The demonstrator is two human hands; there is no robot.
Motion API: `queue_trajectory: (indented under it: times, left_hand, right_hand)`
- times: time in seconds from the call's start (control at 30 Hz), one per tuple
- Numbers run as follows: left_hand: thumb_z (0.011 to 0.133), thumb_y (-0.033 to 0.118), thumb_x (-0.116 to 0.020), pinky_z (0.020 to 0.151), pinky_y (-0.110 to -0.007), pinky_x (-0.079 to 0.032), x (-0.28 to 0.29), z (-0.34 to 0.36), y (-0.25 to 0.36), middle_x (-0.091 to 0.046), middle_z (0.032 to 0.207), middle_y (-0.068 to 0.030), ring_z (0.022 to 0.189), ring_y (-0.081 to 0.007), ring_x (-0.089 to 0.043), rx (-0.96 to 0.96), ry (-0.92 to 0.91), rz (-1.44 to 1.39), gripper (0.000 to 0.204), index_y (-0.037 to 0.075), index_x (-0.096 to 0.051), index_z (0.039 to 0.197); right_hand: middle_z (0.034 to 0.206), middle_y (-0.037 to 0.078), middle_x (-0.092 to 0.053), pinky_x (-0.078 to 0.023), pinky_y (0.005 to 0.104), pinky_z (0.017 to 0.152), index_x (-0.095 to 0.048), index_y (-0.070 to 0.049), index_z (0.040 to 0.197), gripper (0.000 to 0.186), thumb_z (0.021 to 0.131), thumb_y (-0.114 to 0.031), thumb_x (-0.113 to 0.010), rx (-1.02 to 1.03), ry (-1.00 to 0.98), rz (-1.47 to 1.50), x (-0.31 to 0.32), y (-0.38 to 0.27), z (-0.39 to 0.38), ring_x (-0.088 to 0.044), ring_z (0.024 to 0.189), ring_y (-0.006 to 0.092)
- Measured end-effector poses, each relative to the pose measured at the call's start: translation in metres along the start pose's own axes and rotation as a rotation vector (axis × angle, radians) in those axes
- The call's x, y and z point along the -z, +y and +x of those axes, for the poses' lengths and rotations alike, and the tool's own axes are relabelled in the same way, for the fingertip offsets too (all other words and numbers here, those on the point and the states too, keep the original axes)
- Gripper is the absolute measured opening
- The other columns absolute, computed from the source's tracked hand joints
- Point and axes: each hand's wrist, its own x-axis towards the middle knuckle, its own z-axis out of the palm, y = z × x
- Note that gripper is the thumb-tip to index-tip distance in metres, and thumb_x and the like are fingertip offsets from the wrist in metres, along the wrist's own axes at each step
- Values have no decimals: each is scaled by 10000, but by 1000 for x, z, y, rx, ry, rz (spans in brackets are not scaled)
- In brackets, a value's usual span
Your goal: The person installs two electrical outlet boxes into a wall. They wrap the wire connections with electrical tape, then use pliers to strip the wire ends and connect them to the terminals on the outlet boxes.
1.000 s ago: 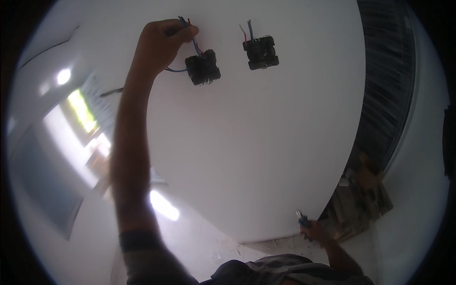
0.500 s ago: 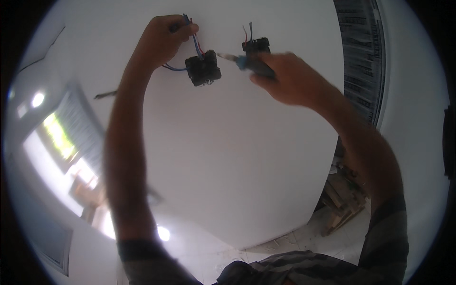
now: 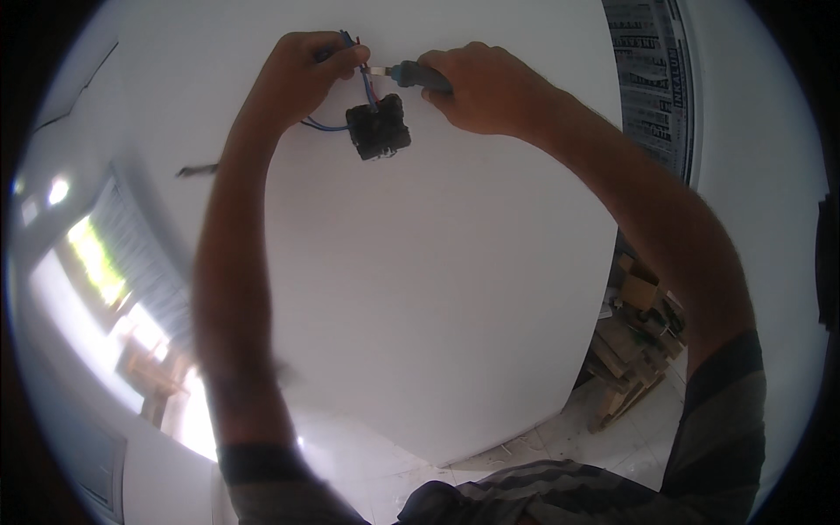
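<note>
My left hand (image 3: 311, 70) is closed, pinching blue and red wires (image 3: 367, 85) near their upper ends. The wires come up out of a square black electrical box (image 3: 379, 128) set in the white wall, and more blue wire (image 3: 325, 127) loops from its left side toward my left wrist. My right hand (image 3: 477, 87) is wrapped around the dark and blue handles of a pair of pliers (image 3: 411, 75). Their metal jaws are at the wires, just below my left fingertips; whether they grip a wire is too small to tell.
A dark slot or fitting (image 3: 198, 170) marks the wall beside my left forearm. Printed sheeting (image 3: 646, 96) covers an opening on the right. Below it lie wood pieces and a cardboard box (image 3: 640, 285). A bright window (image 3: 96, 261) shows at left.
My right hand has brought the pliers up and left, from beside the box to the wires. It now hides a second black box with wires. My left hand keeps its pinch.
</note>
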Motion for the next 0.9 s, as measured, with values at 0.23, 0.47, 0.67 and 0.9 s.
queue_trajectory:
  times: [0.23, 0.47, 0.67, 0.9]
  left_hand:
    - [924, 503, -729, 728, -327, -466, 4, 4, -5, -674, 768, -37, 731, -153, -582, 15, -46, 16, 448, 59, -768, 879]
    - [913, 420, -748, 646, -317, -446, -3, 3, -4, -643, 691, -41, 660, -135, -549, -55, 52, -17, 410, 16, -769, 843]
    - [898, 547, -745, 609, -281, -404, -1, 5, -5, -621, 728, -18, 643, -120, -486, -3, 26, 22, 490, 61, -797, 932]
    - [912, 488, -736, 592, -288, -393, 0, 11, 0, -610, 670, -24, 609, -123, -481, 19, -32, 115, 432, 60, -782, 875]
  right_hand:
    - [972, 152, -743, -593, 437, 815, -666, -78, 1207, 268, 981, -222, -665, 91, 37, -301, 15, -2, 15, -731, 905, 324]
    - [1008, 178, -708, -561, 481, 852, -672, -23, 1153, 347, 999, -330, -622, 158, -132, -363, 42, 1, 29, -693, 953, 324]
    - [1010, 187, -710, -554, 472, 868, -669, -2, 1116, 418, 971, -394, -651, 105, -159, -397, 50, -6, 33, -691, 961, 327]
    - [1029, 190, -711, -544, 476, 896, -665, 0, 1107, 430, 967, -406, -651, 47, -232, -277, 42, 5, 45, -680, 1031, 332]
